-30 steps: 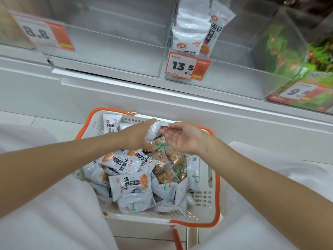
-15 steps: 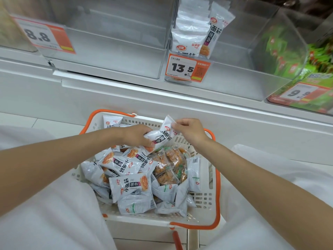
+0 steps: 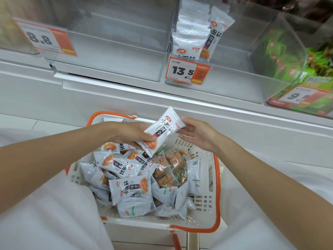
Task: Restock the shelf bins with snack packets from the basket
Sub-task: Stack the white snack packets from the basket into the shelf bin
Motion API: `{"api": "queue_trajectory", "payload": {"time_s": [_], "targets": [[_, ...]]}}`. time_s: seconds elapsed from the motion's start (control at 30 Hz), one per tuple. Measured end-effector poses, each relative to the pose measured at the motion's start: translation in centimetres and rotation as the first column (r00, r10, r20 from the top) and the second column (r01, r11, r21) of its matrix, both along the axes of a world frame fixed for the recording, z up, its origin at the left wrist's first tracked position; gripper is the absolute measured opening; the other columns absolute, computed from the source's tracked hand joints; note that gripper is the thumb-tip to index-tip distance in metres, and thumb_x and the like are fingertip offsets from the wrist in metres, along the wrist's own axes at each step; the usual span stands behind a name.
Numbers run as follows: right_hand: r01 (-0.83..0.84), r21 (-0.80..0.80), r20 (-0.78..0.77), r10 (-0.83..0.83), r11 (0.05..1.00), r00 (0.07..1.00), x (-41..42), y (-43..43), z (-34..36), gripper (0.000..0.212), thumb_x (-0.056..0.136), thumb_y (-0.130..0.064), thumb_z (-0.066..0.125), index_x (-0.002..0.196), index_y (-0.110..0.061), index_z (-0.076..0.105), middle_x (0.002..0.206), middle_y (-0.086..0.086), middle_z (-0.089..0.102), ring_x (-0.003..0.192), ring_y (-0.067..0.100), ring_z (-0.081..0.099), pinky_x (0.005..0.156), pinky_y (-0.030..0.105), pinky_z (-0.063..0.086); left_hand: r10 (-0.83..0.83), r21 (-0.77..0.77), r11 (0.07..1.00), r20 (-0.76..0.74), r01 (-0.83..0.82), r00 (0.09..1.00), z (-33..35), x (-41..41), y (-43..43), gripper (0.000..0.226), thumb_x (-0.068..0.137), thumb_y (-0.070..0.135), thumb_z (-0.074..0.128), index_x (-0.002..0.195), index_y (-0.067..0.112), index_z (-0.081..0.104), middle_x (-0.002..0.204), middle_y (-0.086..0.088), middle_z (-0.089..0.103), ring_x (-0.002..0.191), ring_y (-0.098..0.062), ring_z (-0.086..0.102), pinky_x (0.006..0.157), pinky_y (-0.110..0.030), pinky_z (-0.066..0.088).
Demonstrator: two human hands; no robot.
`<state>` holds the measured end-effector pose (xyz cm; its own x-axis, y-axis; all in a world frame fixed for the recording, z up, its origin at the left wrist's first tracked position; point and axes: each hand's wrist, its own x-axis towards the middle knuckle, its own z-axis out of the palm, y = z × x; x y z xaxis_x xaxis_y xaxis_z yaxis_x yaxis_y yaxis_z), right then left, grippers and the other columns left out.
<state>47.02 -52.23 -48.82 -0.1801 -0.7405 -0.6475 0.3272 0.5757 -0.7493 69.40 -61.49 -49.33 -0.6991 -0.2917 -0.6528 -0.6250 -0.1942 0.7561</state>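
Note:
A white basket with an orange rim sits in front of me, holding several white snack packets and some orange ones. My left hand grips the lower end of one white snack packet lifted above the basket and tilted up to the right. My right hand is beside the packet's upper end, fingers relaxed, fingertips touching its edge. Above, a clear shelf bin with a 13.5 price tag holds a few matching white packets.
A clear bin with an 8.8 tag stands at the upper left. A bin of green packets with a 9.9 tag is at the right. A white shelf ledge runs between bins and basket. White cloth covers my lap.
My left hand has lifted the white packet out of the basket and turned it upward. My right hand pinched its top corner, then loosened to relaxed fingers at its edge.

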Motion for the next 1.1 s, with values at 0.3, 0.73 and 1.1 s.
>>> {"api": "queue_trajectory", "payload": {"time_s": [0.3,0.73,1.1], "targets": [[-0.085,-0.037,-0.127,0.079,0.996,0.989,-0.5,0.4,-0.3,0.018,0.091,-0.015,0.067,0.103,-0.003,0.071,0.107,0.017,0.072,0.091,0.018,0.069,0.083,0.027,0.055,0.002,-0.003,1.000,0.006,-0.002,1.000,-0.1,0.1,-0.1,0.027,0.094,0.021,0.061,0.121,0.022,0.059,0.113,0.001,0.071,0.104,-0.013,0.069,0.094,-0.031,0.054],[-0.213,-0.091,-0.057,0.209,0.973,0.976,3.3,1.1,0.4,0.030,0.088,-0.001,0.066,0.117,0.002,0.061,0.111,0.013,0.071,0.098,0.021,0.070,0.083,0.030,0.058,0.054,-0.158,0.985,-0.080,-0.066,0.995,1.1,-1.2,1.5,0.041,0.082,0.044,0.070,0.117,0.026,0.061,0.108,0.003,0.073,0.099,-0.016,0.070,0.089,-0.037,0.055],[-0.241,-0.226,-0.317,0.163,0.944,0.934,1.3,1.4,6.7,0.030,0.085,-0.005,0.072,0.114,-0.004,0.066,0.108,0.008,0.074,0.095,0.019,0.071,0.082,0.028,0.058,0.287,-0.340,0.836,-0.397,-0.430,0.872,8.2,-4.4,0.2,0.008,0.088,0.012,0.069,0.093,0.012,0.074,0.086,0.001,0.076,0.078,-0.012,0.072,0.073,-0.025,0.059]]}}
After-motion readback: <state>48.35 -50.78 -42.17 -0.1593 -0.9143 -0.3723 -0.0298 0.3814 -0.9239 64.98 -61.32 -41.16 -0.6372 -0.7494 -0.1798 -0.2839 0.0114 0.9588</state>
